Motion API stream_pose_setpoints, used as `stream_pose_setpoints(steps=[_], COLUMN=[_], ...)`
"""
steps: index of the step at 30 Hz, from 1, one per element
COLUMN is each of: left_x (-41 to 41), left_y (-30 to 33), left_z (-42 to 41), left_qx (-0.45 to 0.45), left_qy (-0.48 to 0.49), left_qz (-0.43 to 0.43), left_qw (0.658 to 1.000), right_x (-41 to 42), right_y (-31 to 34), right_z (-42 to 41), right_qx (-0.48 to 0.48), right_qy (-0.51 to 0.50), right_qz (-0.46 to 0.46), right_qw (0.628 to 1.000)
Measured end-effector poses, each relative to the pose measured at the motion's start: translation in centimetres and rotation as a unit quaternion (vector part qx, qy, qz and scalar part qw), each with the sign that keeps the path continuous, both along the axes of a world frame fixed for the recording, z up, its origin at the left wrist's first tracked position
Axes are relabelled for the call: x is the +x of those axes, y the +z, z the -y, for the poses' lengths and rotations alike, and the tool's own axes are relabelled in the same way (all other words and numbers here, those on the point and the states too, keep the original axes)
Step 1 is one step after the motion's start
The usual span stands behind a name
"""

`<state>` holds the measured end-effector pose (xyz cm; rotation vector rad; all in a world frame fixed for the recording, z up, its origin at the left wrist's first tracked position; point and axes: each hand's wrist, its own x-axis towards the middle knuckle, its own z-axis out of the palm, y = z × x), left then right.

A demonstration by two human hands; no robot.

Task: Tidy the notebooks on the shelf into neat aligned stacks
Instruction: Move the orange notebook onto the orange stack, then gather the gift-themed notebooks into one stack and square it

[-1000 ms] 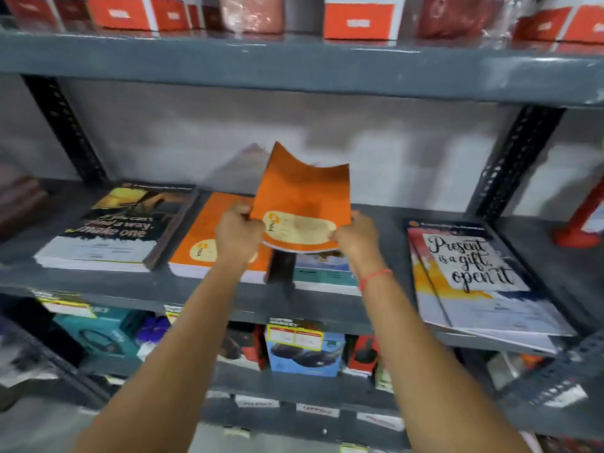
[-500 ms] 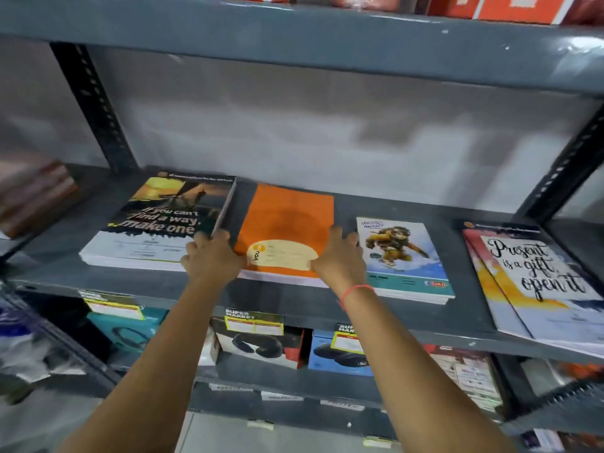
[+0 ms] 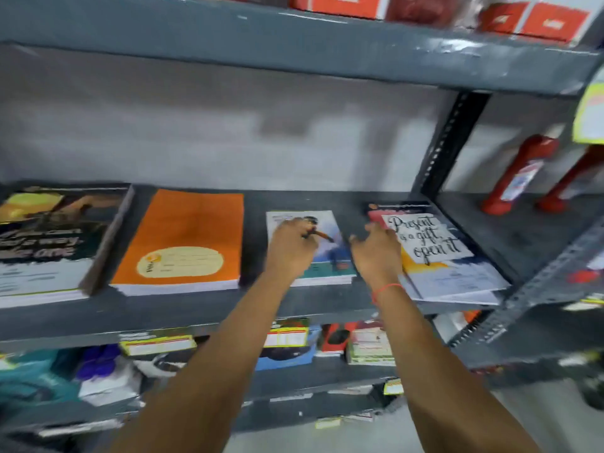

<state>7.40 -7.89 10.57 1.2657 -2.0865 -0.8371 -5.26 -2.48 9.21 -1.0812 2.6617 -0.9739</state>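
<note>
Four notebook stacks lie on the grey middle shelf point(image 3: 327, 299). From the left: a dark-covered stack point(image 3: 49, 246), an orange stack point(image 3: 186, 240), a small blue-and-white stack point(image 3: 330, 256), and a fanned, uneven stack reading "Present is a gift, open it" point(image 3: 441, 256). My left hand point(image 3: 291, 246) rests on the left part of the small blue-and-white stack, fingers curled over its cover. My right hand point(image 3: 376, 250) hovers between that stack and the "Present is a gift" stack, fingers spread, holding nothing. The frame is motion-blurred.
Red-and-white boxes point(image 3: 536, 21) sit on the upper shelf. A black perforated upright point(image 3: 447, 145) stands right of the stacks, with red bottles point(image 3: 516, 178) beyond it. Boxed goods and price tags point(image 3: 287, 338) fill the lower shelf.
The orange notebook was laid flat on the orange stack and released. Both hands moved right, to the small blue-and-white stack and the gap beside the "Present is a gift" stack.
</note>
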Motion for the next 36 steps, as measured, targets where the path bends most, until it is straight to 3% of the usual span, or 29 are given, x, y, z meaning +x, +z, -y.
stream_pose_setpoints(steps=[2, 5, 7, 13, 19, 22, 28, 36], left_x=[-4.8, -10.6, -13.8, -18.4, -19.2, -19.5, -18.4, -12.8], left_y=[-0.4, -2.2, -3.5, -5.4, -5.4, -4.8, -4.0, -0.1], left_z=[-2.4, -5.2, -6.5, -7.1, -6.6, -6.4, -4.7, -1.6], left_qx=[0.079, 0.267, 0.333, 0.342, 0.438, 0.44, 0.362, 0.293], left_qy=[-0.063, -0.096, -0.106, -0.002, 0.083, 0.107, 0.114, 0.103], left_qz=[-0.033, -0.11, -0.109, -0.096, -0.192, -0.181, -0.18, -0.234], left_qw=[0.994, 0.952, 0.931, 0.935, 0.874, 0.873, 0.907, 0.921], right_x=[-4.3, -10.1, -13.8, -21.3, -23.1, -23.7, -24.7, -22.3], right_y=[-0.7, -2.0, -2.4, -3.2, -3.7, -2.9, -2.2, 1.6], right_z=[-2.2, -5.1, -6.5, -8.4, -8.1, -7.6, -7.4, -6.6], right_qx=[0.038, 0.119, 0.126, 0.207, 0.276, 0.269, 0.258, 0.073], right_qy=[-0.047, -0.054, -0.054, -0.075, -0.062, -0.074, -0.045, 0.013], right_qz=[0.007, 0.009, 0.012, 0.047, 0.043, 0.083, 0.127, 0.381], right_qw=[0.998, 0.991, 0.991, 0.974, 0.958, 0.957, 0.957, 0.922])
